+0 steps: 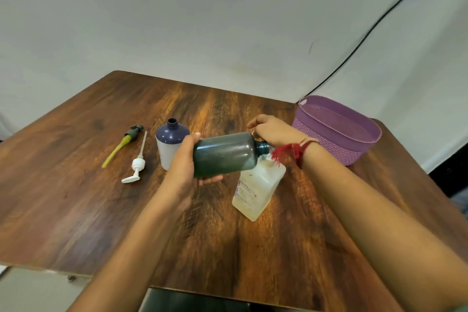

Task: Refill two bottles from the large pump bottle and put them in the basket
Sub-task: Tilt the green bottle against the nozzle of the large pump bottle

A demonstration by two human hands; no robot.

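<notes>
My left hand [186, 162] grips the base of a large dark green bottle [224, 153], which lies nearly horizontal in the air with its open neck pointing right. The neck hangs over the mouth of a square translucent white bottle [257, 189] standing on the table. My right hand [272, 129] rests at the green bottle's shoulder near the neck; whether it grips it I cannot tell. An open bottle with a dark blue top and white body [169, 144] stands to the left. A purple basket [338, 130] sits at the right, empty.
Two removed pumps lie on the wooden table [76, 197] at the left: a dark one with a yellow-green tube [124, 143] and a white one [136, 166]. A black cable [379, 20] runs down the wall behind the basket.
</notes>
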